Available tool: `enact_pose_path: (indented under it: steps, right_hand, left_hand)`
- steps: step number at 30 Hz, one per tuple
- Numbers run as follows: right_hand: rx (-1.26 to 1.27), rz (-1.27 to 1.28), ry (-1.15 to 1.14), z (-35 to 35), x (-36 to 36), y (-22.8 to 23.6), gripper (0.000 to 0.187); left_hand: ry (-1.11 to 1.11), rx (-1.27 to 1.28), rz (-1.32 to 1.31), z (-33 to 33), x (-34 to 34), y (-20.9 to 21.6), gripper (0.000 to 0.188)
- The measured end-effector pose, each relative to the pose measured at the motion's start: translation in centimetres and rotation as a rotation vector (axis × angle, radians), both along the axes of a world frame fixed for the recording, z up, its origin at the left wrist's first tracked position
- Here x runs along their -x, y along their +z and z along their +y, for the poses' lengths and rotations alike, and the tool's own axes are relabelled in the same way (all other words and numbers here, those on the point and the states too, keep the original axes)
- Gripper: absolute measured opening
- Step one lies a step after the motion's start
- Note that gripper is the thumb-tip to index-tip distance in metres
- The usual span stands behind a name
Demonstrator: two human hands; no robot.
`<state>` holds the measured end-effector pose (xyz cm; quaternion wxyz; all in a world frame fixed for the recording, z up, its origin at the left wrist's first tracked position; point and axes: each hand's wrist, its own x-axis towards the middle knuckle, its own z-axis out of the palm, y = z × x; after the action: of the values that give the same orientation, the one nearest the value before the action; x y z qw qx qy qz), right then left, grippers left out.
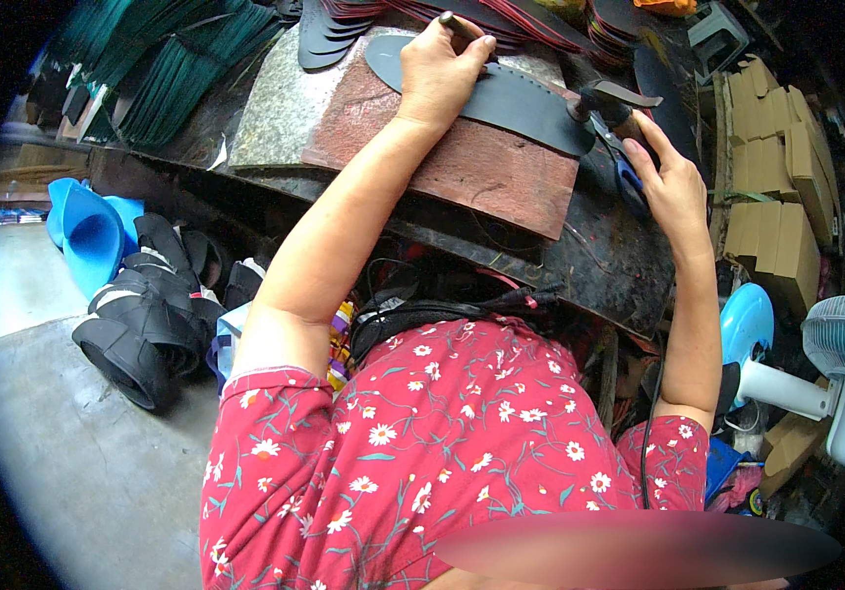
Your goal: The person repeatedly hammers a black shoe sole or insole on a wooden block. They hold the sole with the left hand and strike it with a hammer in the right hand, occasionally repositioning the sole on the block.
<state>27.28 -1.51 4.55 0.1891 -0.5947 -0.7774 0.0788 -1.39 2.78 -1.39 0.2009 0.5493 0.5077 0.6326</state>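
Observation:
My left hand (434, 81) is closed around a dark rod-like hand tool (456, 24), whose lower end is hidden. It rests over a black sole-shaped piece (530, 110) with a row of small marks along its far edge. That piece lies on a reddish board (496, 187), which sits on a grey stone slab (280, 110). To the right, my right hand (676, 185) grips a claw hammer (623, 95) by its handle, with the head close to the right end of the sole piece. Scissors with blue handles (627, 179) lie beside my right hand, partly covered.
Stacked black sole pieces (329, 37) and green-edged bundles (181, 84) fill the back of the dark bench (614, 270). Rolled black pieces (147, 320) and a blue object (88, 231) are at left. Cardboard boxes (771, 157) and a fan (833, 334) stand at right.

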Motion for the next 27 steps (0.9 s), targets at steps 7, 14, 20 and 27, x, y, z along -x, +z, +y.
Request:
enact_pose_path:
  steps: [7, 14, 20, 27]
  right_hand:
    - [0.049, 0.038, 0.014, 0.4, -0.4, -0.3, 0.042]
    - [-0.018, 0.400, 0.157, 0.0, 1.2, 4.5, 0.039]
    - [-0.292, 0.682, 0.397, -0.6, 3.9, 7.1, 0.039]
    - [-0.079, 0.150, 0.091, 1.1, 0.8, 1.0, 0.041]
  left_hand:
    - [-0.069, 0.132, -0.029, 0.3, 0.2, -0.1, 0.016]
    - [-0.013, 0.002, 0.194, 0.7, 0.2, -0.3, 0.020]
    - [0.042, -0.108, 0.697, 0.8, -1.4, 0.8, 0.025]
    - [0.111, -0.029, 0.345, 0.8, -0.7, 0.2, 0.019]
